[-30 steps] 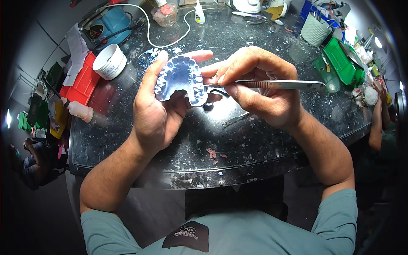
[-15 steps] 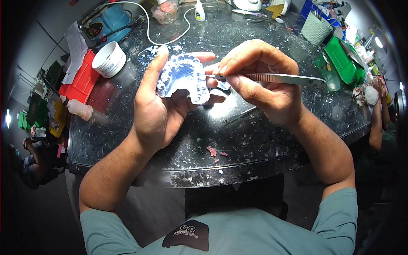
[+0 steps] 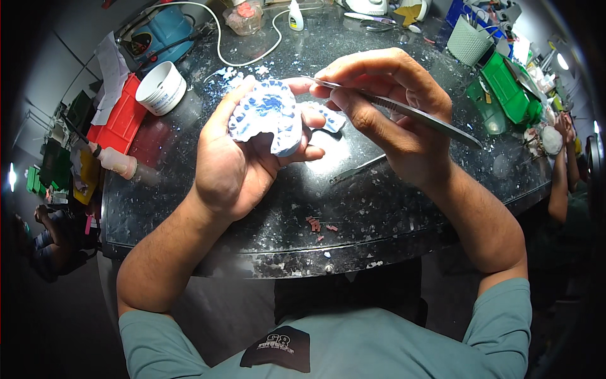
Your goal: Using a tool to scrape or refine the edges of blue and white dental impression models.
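My left hand (image 3: 230,167) is closed around a white and blue dental cast (image 3: 288,129), shaped like an arch of teeth and brightly lit. The thumb lies along its left side, and the fingers pass beneath and show at its right edge. In my right hand (image 3: 394,117) a slim metal scalpel (image 3: 423,118) with a ribbed grip is pinched between thumb and fingers. Its tip points left, close to the cast's upper right; I cannot tell whether it touches anything. Just behind the left fingers, a second white and blue cast (image 3: 333,120) rests on the table, partly hidden.
Another slim metal tool (image 3: 356,169) lies on the dark speckled table (image 3: 265,237), with pink scraps (image 3: 314,224) nearer me. At left are a white tub (image 3: 161,88) and a red bin (image 3: 120,117); green bins (image 3: 508,88) stand right. A white cable (image 3: 221,44) curves behind.
The scalpel tip has lifted off the cast's right side and swung up, its handle end now lower. The cast has tilted and shifted slightly left, uncovering more of the second cast.
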A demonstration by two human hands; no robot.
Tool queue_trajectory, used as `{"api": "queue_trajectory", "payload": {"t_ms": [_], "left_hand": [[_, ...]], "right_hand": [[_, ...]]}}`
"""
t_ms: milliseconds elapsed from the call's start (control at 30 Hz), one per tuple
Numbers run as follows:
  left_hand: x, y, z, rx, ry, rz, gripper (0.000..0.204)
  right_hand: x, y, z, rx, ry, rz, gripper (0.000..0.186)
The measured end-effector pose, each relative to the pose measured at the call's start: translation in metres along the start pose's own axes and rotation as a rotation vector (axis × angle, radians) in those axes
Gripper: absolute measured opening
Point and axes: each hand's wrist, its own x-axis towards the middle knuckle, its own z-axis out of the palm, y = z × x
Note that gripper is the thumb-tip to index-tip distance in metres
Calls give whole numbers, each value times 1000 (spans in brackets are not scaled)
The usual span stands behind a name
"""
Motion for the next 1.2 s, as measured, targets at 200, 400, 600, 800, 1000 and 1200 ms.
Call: {"api": "queue_trajectory", "payload": {"t_ms": [200, 400, 600, 800, 1000, 1200], "left_hand": [[1, 1, -2, -105, -52, -82, 66], [-1, 0, 6, 9, 46, -13, 69], [-2, -2, -1, -35, 34, 54, 68], [-3, -3, 4, 36, 54, 129, 65], [-2, -5, 10, 77, 171, 127, 62], [-1, -4, 2, 49, 60, 103, 53]], "right_hand": [[-1, -1, 1, 42, 28, 8, 22], [4, -3, -3, -189, 15, -88, 20], [1, -4, -4, -248, 47, -13, 18], [-1, -3, 0, -12, 72, 67, 20], [-1, -4, -6, -60, 12, 43, 20], [-1, -2, -1, -40, 40, 64, 26]]}}
